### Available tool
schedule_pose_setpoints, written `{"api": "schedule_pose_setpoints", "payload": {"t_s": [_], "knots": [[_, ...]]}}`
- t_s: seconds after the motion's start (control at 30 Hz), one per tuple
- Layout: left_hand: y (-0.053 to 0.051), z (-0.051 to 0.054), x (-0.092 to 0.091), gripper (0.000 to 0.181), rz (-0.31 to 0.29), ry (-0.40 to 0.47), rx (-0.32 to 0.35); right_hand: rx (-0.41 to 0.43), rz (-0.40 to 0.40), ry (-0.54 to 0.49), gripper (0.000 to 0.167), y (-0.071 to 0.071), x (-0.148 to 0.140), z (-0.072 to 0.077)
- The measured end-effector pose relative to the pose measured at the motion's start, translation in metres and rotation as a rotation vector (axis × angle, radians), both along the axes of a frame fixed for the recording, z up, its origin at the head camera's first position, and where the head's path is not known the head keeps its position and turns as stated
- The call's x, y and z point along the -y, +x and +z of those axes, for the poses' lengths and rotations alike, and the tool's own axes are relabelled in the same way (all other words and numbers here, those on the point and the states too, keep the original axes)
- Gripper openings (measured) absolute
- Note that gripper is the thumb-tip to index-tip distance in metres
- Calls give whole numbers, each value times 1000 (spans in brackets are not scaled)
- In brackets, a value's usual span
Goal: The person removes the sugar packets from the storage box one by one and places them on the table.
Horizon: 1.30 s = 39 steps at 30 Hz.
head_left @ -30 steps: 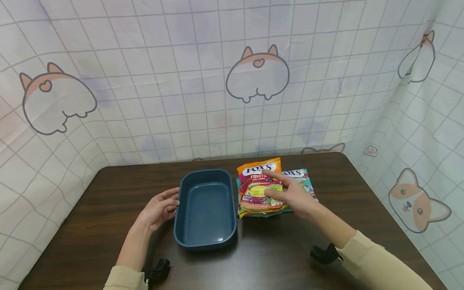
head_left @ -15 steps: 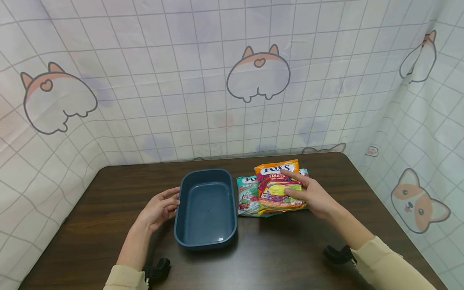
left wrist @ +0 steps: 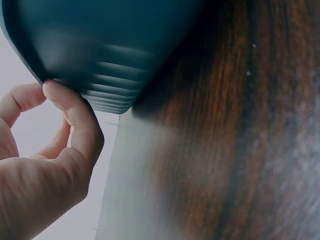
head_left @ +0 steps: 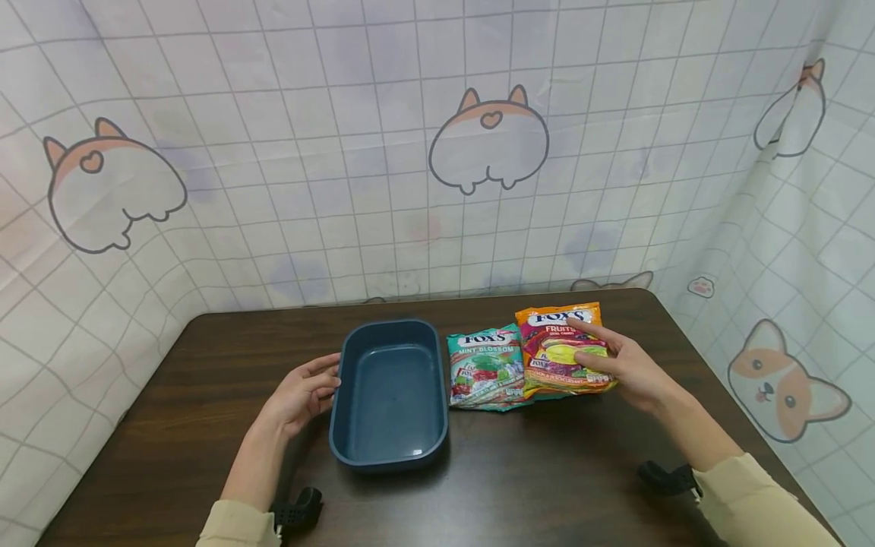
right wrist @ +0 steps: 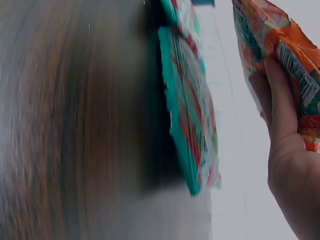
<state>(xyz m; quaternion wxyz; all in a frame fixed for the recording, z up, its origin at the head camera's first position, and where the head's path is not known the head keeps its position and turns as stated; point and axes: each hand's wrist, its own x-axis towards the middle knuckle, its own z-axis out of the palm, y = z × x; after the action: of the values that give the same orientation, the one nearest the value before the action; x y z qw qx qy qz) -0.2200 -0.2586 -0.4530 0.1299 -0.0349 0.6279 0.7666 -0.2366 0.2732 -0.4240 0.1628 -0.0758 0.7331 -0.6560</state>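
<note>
My right hand (head_left: 639, 376) holds an orange Fox's fruits candy bag (head_left: 554, 353) above the table, thumb in front and fingers behind. In the right wrist view the bag (right wrist: 292, 37) hangs apart from a green candy bag (right wrist: 192, 110) lying on the table. A Fox's mint blossom candy bag (head_left: 481, 372) lies just right of the blue rectangular tub (head_left: 390, 403). Another green bag is mostly hidden under the orange one in the head view. At the tub's left side, my left hand (head_left: 301, 395) pinches the rim between thumb and finger, as the left wrist view shows.
The dark wooden table (head_left: 506, 479) has its back edge against a white checked cloth (head_left: 287, 152) with dog drawings, which also hangs on both sides. Black camera mounts (head_left: 301, 510) sit at both wrists.
My right hand has carried the orange candy bag to the right, from above the left mint bag to above the right one. The left hand and the tub have stayed in place.
</note>
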Motion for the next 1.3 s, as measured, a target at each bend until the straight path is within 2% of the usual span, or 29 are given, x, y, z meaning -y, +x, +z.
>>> {"api": "schedule_pose_setpoints", "payload": {"t_s": [0.33,0.6,0.77,1.07,1.3], "knots": [[-1,-1,0,62,8,-9,2,3,-24,34,67,-4,-34,-9],[0,-2,0,62,10,-10,4,40,-49,37,63,-7,-59,-16],[0,0,-1,62,7,-2,1,27,-36,41,58,-8,-76,-17],[0,0,0,61,-3,-9,-2,6,-15,2,52,-15,-100,-25],[1,0,0,61,-3,-5,-6,31,-22,-18,51,-21,-115,-27]]}}
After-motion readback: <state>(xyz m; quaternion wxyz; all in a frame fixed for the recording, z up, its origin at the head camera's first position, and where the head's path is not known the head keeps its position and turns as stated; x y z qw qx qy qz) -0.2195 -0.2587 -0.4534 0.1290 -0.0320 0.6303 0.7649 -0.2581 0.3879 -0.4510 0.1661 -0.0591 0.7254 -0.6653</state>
